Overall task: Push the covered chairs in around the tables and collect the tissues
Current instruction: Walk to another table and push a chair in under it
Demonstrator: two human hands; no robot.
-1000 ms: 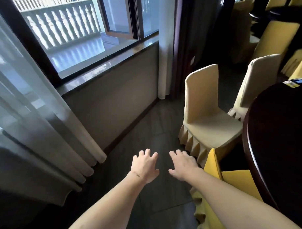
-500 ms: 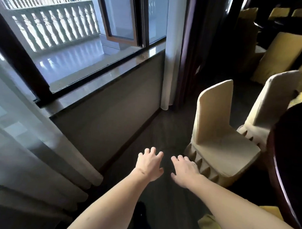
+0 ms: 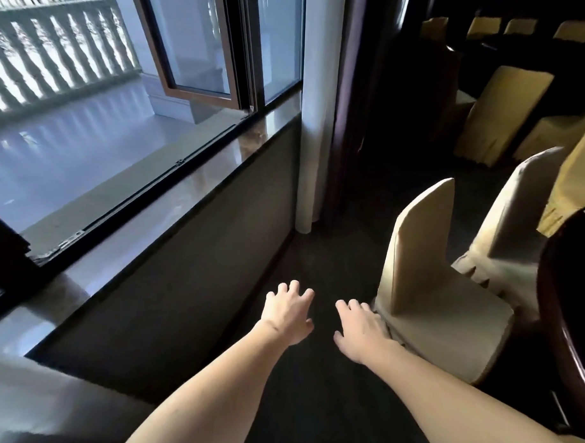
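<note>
My left hand (image 3: pixel 289 312) is extended forward over the dark floor, fingers spread, holding nothing. My right hand (image 3: pixel 360 329) is likewise spread and empty, its outer edge apparently at the skirt of the nearest cream fabric-covered chair (image 3: pixel 428 292); contact cannot be confirmed. That chair stands beside the dark round wooden table (image 3: pixel 560 297), seat not yet tucked under the rim. A second cream-covered chair (image 3: pixel 513 229) sits just beyond it. Judgement: pushing-in remains to be done here. No tissues are visible; collection appears outstanding.
</note>
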